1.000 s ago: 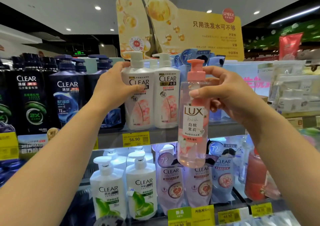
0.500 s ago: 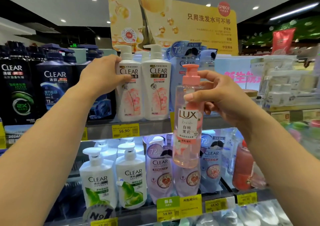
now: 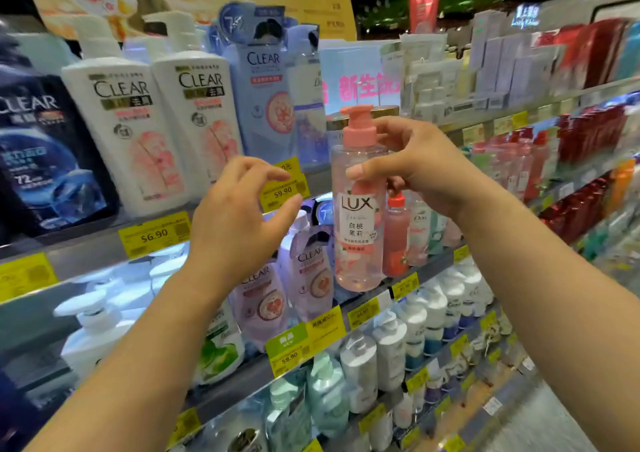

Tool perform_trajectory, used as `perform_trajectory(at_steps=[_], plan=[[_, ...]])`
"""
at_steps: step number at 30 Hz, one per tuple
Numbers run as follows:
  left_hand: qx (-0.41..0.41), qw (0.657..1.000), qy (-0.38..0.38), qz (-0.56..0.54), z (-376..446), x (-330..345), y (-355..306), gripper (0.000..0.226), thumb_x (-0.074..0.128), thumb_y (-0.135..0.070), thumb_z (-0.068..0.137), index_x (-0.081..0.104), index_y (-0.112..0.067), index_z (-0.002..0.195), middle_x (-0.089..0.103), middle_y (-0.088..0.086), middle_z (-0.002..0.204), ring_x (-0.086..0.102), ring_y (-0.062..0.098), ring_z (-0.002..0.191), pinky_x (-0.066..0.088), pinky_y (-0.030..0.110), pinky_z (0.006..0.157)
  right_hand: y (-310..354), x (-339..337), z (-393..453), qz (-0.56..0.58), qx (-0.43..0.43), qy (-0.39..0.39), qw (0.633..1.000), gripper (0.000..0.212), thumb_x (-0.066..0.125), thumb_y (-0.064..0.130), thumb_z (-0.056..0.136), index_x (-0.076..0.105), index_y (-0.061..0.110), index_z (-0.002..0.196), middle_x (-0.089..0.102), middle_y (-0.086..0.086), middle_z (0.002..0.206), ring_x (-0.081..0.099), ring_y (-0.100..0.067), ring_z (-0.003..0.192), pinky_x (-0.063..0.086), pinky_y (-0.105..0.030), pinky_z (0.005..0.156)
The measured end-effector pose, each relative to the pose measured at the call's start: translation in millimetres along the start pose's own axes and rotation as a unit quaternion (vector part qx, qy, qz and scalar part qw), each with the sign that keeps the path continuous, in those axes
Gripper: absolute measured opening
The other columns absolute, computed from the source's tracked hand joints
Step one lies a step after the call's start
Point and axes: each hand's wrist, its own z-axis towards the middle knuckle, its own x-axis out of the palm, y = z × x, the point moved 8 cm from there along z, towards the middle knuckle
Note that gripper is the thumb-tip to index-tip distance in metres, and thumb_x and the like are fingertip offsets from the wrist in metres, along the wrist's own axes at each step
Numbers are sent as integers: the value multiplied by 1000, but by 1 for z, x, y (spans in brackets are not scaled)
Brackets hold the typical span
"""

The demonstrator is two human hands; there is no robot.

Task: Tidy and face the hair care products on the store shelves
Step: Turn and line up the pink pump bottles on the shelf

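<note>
LUX pump bottle (image 3: 358, 216) in right hand (image 3: 412, 160), near CLEAR shampoos (image 3: 166, 122)

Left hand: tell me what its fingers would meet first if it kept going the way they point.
Probably the LUX bottle held up by the right hand. The left hand is open, fingers aimed right toward it. Depth is unclear: the yellow price tag behind the fingers may come first.
</note>
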Motion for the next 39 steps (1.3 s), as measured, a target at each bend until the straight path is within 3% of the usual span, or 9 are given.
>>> perform_trajectory(at_steps=[2,6,10,13,18,24,27,32,39], plan=[[10,998,46,-38,-17,33,-10,29,67,-42,84,67,-23,105,59,-5,113,48,4,66,49,33,68,-13,-16,-11,-27,17,-30,999,58,93,17,62,71,22,115,73,-7,116,74,-27,85,49,-31,56],[-9,990,119,-77,-40,92,-26,36,58,-51,82,67,-25,104,59,-9,112,59,10,94,51,35,78,-41,-50,-27,-21,47,-61,997,51,88,8,68,69,21,114,74,0,109,73,-15,77,51,-25,52],[-56,981,154,-102,-42,143,-46,21,72,-34,86,66,-24,103,60,-9,102,59,10,70,48,34,76,-76,-96,-35,-8,65,-83,994,53,87,6,69,68,16,117,75,-3,111,73,-16,77,51,-24,50],[-89,979,156,-98,-32,185,-56,26,71,-33,88,66,-20,110,64,-5,109,64,11,86,49,31,82,-101,-134,-33,9,63,-83,995,53,86,1,69,68,14,118,76,-3,111,73,-15,77,54,-24,52],[-221,961,144,-84,-15,261,-61,50,69,-36,89,58,-15,132,60,5,128,58,20,115,42,29,91,-137,-189,-14,-17,73,-47,996,50,87,5,68,69,18,113,76,3,104,65,-6,66,44,-22,48],[-353,926,66,-114,-7,326,-51,56,76,-45,79,58,-23,127,63,2,120,58,23,114,44,31,82,-167,-233,9,-46,86,17,995,47,91,7,64,71,25,103,75,6,101,68,5,80,57,-30,71],[-416,900,44,-125,-16,341,-46,72,78,-42,80,48,-16,139,61,4,130,59,24,117,46,32,89,-182,-242,17,-65,97,41,992,52,93,14,63,69,27,108,74,3,108,71,-7,90,58,-37,73],[-434,891,21,-128,-16,357,-41,67,80,-39,79,50,-17,134,64,5,127,61,23,111,50,36,90,-201,-250,30,-50,98,55,992,53,93,14,63,69,25,110,72,3,105,67,-5,80,48,-18,54],[-448,885,18,-129,-18,362,-27,69,82,-41,76,50,-17,133,65,-1,119,58,13,95,50,32,83,-220,-244,41,-52,108,64,991,57,94,17,62,69,28,112,73,0,110,71,-10,82,50,-21,55]])
